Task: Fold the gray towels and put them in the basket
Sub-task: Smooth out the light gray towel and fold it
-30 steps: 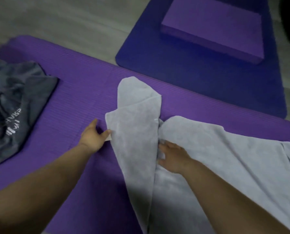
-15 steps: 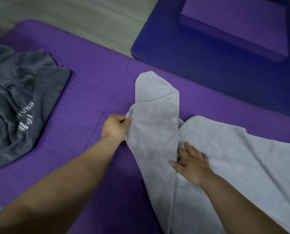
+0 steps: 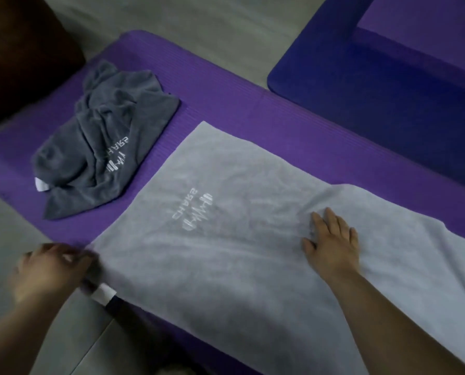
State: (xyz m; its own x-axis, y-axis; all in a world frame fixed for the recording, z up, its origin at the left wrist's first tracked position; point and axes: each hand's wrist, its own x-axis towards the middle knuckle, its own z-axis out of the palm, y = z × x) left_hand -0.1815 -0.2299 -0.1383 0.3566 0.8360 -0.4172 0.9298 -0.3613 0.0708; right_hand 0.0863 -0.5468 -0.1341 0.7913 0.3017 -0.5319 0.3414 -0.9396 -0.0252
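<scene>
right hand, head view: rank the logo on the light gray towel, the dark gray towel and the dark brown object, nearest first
1. logo, on the light gray towel, left of the right hand
2. dark gray towel, farther left on the purple mat
3. dark brown object, far-left corner

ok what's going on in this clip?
A person is working on a light gray towel spread open on the purple mat. The right hand lies flat on the towel, pressing it down. The left hand, motion-blurred, appears to grip the towel's near left corner. No fold is made yet. A dark gray towel lies crumpled further left on the mat. No basket is in view.
</scene>
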